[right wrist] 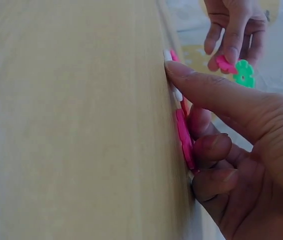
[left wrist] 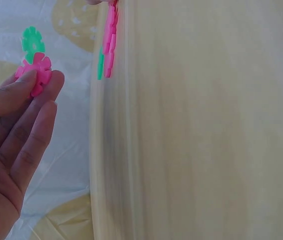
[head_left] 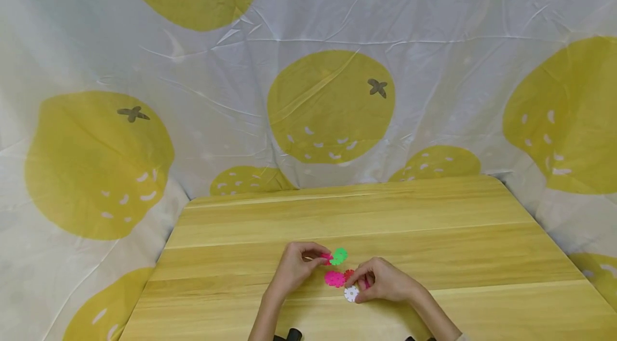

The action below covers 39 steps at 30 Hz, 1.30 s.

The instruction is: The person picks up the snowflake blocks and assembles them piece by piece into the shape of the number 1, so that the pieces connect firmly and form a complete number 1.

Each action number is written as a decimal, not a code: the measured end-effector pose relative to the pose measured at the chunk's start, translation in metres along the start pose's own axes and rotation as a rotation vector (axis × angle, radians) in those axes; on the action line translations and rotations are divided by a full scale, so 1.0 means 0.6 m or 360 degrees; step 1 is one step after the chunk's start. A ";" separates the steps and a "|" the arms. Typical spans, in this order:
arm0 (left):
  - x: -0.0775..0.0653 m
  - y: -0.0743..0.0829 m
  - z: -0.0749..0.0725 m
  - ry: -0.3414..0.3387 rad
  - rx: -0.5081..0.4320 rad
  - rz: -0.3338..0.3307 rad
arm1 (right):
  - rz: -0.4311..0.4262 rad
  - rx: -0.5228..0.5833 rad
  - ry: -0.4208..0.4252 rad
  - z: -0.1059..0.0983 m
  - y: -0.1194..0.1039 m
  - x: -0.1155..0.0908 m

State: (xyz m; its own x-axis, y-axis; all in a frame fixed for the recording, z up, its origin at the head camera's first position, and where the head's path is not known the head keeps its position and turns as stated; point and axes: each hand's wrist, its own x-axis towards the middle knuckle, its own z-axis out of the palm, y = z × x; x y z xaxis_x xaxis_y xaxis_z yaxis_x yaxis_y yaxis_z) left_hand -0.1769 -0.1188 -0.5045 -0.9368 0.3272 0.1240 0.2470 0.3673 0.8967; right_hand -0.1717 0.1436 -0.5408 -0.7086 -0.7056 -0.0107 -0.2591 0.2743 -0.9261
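My left hand (head_left: 295, 270) pinches a pink flower-shaped plastic disc (left wrist: 41, 75) between thumb and fingertips, above the table. A green notched disc (head_left: 340, 256) is joined to that pink one and sticks out past the fingers. Lower and to the right, my right hand (head_left: 385, 280) pinches a white notched disc (head_left: 351, 294) low over the tabletop, thumb at its edge. Beside it lie pink discs (head_left: 334, 279) and a red disc (head_left: 348, 274), partly covered by the index finger. Under the curled fingers of that hand is another magenta disc (right wrist: 183, 139).
The wooden table (head_left: 231, 260) extends away to its far edge. Behind it hangs a pale cloth (head_left: 318, 14) printed with large yellow fruit. Dark objects, one a black knob (head_left: 294, 334), show at the bottom edge of the head view.
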 end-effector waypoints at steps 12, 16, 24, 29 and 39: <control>0.001 0.000 0.003 -0.0020 -0.0051 -0.0010 | -0.0040 -0.0172 0.0075 0.005 -0.007 0.001; 0.002 0.000 0.003 -0.0018 -0.0053 -0.0012 | -0.0011 -0.0078 0.0058 0.006 -0.012 0.003; 0.000 0.001 0.003 -0.0002 -0.0023 -0.0014 | 0.0071 0.0319 0.0119 0.004 -0.013 0.002; 0.000 0.002 0.003 0.0032 -0.0007 -0.0023 | 0.0040 0.0450 0.0253 -0.002 -0.006 0.004; -0.001 0.005 0.004 0.0097 -0.0038 -0.0008 | -0.0005 0.0478 0.0561 -0.007 -0.015 0.010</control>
State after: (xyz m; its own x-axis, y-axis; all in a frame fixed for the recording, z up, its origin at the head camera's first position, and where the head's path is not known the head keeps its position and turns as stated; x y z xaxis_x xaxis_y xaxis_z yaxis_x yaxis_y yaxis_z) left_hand -0.1751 -0.1158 -0.5025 -0.9515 0.2717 0.1444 0.2370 0.3476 0.9072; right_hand -0.1764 0.1399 -0.5308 -0.9016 -0.4264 0.0732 -0.0968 0.0340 -0.9947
